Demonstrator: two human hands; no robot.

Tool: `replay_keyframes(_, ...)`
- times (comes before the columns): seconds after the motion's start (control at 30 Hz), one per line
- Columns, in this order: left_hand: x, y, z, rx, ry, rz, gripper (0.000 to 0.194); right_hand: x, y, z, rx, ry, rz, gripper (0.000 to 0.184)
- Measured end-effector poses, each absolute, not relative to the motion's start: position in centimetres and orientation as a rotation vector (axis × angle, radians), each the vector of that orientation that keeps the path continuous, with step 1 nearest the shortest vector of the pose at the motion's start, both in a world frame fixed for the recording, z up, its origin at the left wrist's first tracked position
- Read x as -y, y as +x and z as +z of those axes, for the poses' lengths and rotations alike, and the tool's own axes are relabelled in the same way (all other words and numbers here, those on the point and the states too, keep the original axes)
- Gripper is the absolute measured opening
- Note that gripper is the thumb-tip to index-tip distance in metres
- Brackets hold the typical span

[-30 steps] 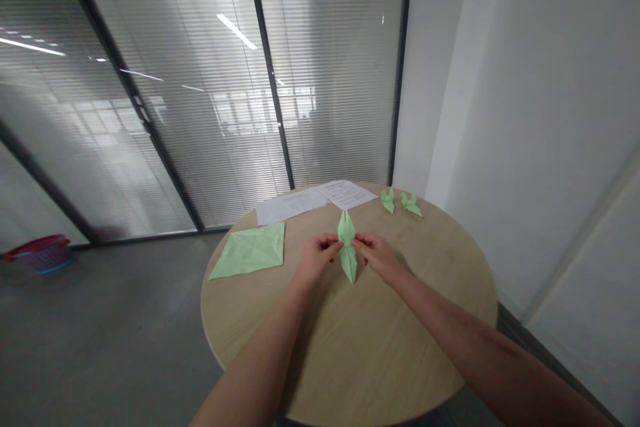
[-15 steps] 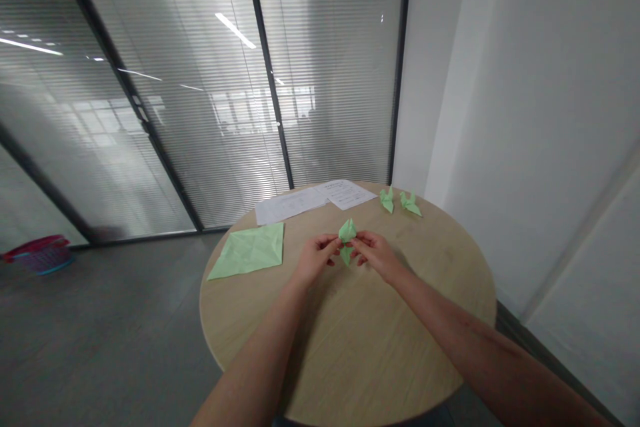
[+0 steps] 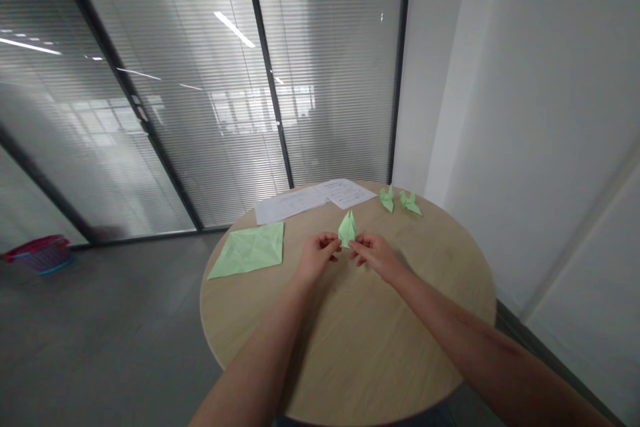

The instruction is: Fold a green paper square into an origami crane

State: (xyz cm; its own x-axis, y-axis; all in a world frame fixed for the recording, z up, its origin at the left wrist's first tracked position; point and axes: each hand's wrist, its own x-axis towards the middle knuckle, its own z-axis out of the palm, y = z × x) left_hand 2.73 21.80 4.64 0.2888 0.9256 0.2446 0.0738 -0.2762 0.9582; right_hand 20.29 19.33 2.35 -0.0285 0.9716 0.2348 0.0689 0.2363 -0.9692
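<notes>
A small folded green paper piece (image 3: 347, 229) stands pointed upward over the middle of the round wooden table (image 3: 350, 353). My left hand (image 3: 317, 255) pinches its lower left edge with fingertips. My right hand (image 3: 376, 255) pinches its lower right edge. Both hands meet just below the paper's tip, and only its upper pointed half shows above the fingers.
A creased green paper square (image 3: 251, 249) lies flat at the table's left. Two white printed sheets (image 3: 310, 200) lie at the far edge. Two folded green paper figures (image 3: 399, 202) sit at the far right. Glass partitions with blinds stand behind; a red basket (image 3: 37, 252) sits on the floor.
The long green piece, which reached below my hands a second ago, has had its lower point folded up. Only the short upper half now shows. My hands stayed in place.
</notes>
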Motion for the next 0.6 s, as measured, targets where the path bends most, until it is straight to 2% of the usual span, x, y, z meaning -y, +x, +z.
replay_keyframes(0.33, -21.49, 2.98, 4.77, -0.899, 1.575, 1.141, 0.037, -19.45, 20.18, 2.31, 1.319, -1.031, 1.025, 0.031)
replay_keyframes(0.53, -21.51, 3.03, 4.7, -0.912, 1.563, 1.159, 0.055, -19.29, 20.17, 2.48, 1.323, -1.044, 1.007, 0.056)
replay_keyframes(0.6, -21.71, 3.06, 4.53, -0.909, 1.586, 1.136, 0.057, -19.36, 20.22, 2.49, 1.354, -1.051, 1.025, 0.054)
